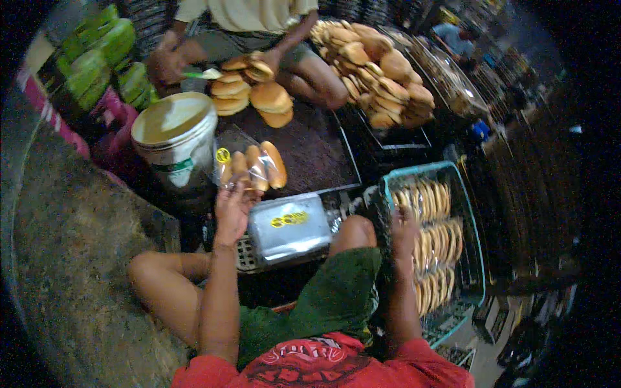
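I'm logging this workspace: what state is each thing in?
Long buns: side by side, under clear film
Left hand: at the long buns' near end
White bucket: open, lidless
Teal-rimmed crate: open, holding bagged buns
Right hand: at the crate's left side, blurred
Clear packaging: stacked flat
Round buns: heaped loose

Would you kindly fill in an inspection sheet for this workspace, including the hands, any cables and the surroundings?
Surface: dark tray, bread stacks toward its far edge.
Job's things: bagged rolls; clear plastic packaging; teal crate holding wrapped bread.
Clutter: white bucket left of the tray.
Hands: left hand at the bagged rolls; right hand at the crate's left side, blurred.
Cables: nothing seen.
Surroundings: co-worker opposite; bread pile; green packages.
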Demonstrator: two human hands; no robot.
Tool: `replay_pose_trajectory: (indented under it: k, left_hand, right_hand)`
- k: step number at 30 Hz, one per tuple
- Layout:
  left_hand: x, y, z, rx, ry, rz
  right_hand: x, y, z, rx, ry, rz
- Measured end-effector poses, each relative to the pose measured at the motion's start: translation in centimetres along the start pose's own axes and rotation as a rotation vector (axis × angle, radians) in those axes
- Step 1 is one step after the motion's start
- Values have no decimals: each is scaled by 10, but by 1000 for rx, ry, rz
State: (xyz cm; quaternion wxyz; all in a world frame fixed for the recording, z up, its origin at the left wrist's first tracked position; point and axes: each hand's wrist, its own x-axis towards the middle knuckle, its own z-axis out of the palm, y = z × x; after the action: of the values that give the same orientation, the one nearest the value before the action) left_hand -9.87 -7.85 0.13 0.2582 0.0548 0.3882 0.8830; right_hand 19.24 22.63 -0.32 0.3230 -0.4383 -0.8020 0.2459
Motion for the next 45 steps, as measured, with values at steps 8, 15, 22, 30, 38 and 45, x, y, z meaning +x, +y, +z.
replay_pose_trajectory:
  k: [8, 15, 22, 30, 38, 45]
  left_hand:
    - [8, 19, -3, -163, 67, 63]
    - [16, 21, -3, -190, 132, 59]
    - [26, -41, -10, -281, 356, -111]
    - [39, -93, -42, -255, 846, -13]
    - [17, -96, -16, -22, 564, -74]
    - [5, -60, -13, -51, 389, -131]
  right_hand:
    - [48, -219, 297, -353, -104, -433]
    - [138, -124, 293, 134, -992, 225]
    - [104, -70, 239, 456, -1100, 128]
    - [-1, -117, 187, 783, -707, 158]
    - [-66, -136, 171, 767, -516, 349]
    - [-70, -137, 171, 840, -292, 177]
